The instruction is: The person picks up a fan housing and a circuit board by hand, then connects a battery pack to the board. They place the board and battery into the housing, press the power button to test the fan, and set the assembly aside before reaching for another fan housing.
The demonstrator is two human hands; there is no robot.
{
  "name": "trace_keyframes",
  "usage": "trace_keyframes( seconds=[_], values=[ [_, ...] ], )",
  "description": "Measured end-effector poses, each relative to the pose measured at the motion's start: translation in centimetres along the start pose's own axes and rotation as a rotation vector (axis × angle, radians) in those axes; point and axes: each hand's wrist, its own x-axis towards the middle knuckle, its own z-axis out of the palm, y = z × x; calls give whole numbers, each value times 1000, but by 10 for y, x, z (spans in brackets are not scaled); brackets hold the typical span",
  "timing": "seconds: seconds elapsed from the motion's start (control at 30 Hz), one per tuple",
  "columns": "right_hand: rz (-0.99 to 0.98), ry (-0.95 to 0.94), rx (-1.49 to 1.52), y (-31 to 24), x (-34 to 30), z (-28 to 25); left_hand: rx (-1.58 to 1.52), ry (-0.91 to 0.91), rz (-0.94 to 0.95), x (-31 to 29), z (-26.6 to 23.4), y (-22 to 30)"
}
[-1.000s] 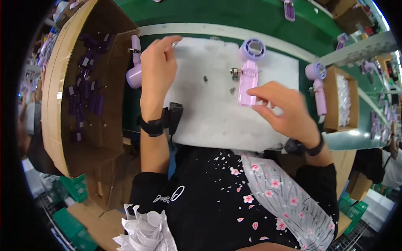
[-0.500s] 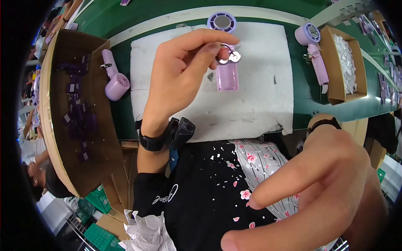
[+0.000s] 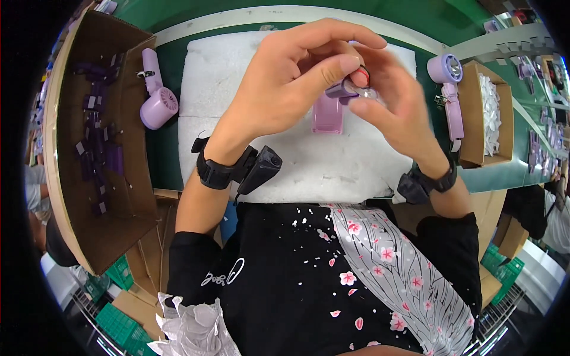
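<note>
Above the white foam pad (image 3: 279, 172), my two hands meet around a battery pack (image 3: 339, 91) of purple cylindrical cells with shiny ends and a red and a black wire. My left hand (image 3: 291, 95) pinches the wire side between thumb and fingers. My right hand (image 3: 404, 104) curls in from the other side, its thumb and fingers at the cell ends; its fingers are slightly blurred and partly hidden. Just below them on the pad lies a pink-purple handheld fan handle (image 3: 327, 115), with its upper part and the fan's head covered by my hands.
To the left, a cardboard box (image 3: 133, 196) holds dark purple parts, with a pink fan (image 3: 159, 108) beside it. At right another fan (image 3: 445, 69) lies against a small cardboard box (image 3: 472, 118) of white pieces. The green bench (image 3: 168, 160) surrounds the pad.
My right hand has come up from the lower right to the battery pack. My left hand has moved right with the pack, which has turned. The view has shifted slightly.
</note>
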Motion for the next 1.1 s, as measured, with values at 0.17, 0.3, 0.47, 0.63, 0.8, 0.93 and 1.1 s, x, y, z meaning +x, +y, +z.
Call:
trace_keyframes(
  seconds=[0.17, 0.3, 0.47, 0.63, 0.8, 0.93, 1.1],
  values=[
    [584, -218, 223, 15, 5, -9, 315, 67, -4, -7, -23, -16],
    [695, -207, 65, 16, 3, -15, 638, 11, -103, -12, -38, -22],
    [465, -292, -292, 4, -7, 0, 488, -123, -350, -16, -27, -22],
    [168, -254, -435, 8, -10, 14, 420, -58, -237, -18, -21, -28],
    [288, -255, -385, 7, -11, 16, 352, -19, -288, -20, -21, -28],
    [292, -318, -395, 8, -11, 13, 380, -89, -296, -19, -24, -27],
    [224, -392, -459, 9, -10, 11, 533, -143, -130, -20, -28, -29]
  ],
)
